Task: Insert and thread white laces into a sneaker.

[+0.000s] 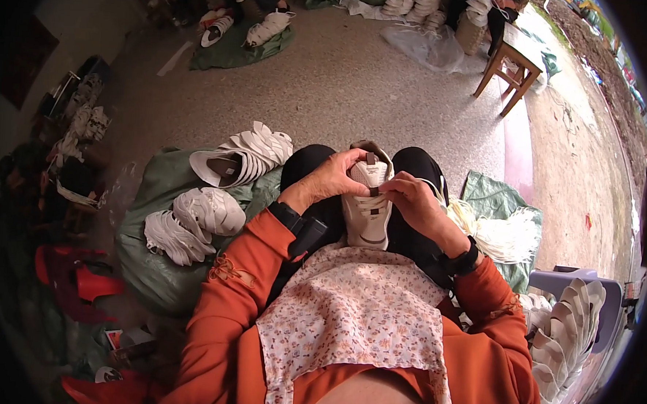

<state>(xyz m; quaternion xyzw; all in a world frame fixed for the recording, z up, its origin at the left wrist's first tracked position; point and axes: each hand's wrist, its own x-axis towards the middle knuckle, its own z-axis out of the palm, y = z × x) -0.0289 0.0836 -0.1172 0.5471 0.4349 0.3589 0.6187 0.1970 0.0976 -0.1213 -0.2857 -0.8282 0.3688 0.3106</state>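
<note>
A white and beige sneaker [367, 230] stands between my knees, its toe pointing toward me and its dark-lined collar away. My left hand [324, 180] grips its left side, with thumb and fingers bent around the tongue and eyelet edge. At the right eyelet row, the fingers of my right hand [420, 203] are pinched together on what looks like a white shoelace. Short rows of lace cross the tongue below a dark loop. Where the lace end sits inside the fingers is hidden. A bundle of white shoelaces [510, 235] lies to the right of my knee.
Stacked white shoe uppers [206, 214] lie on a green sack [151, 277] at left. More nested uppers [565, 339] stand by a grey plastic stool [607, 312] at lower right. A wooden stool [512, 62] stands far right. People sit among shoes at the back.
</note>
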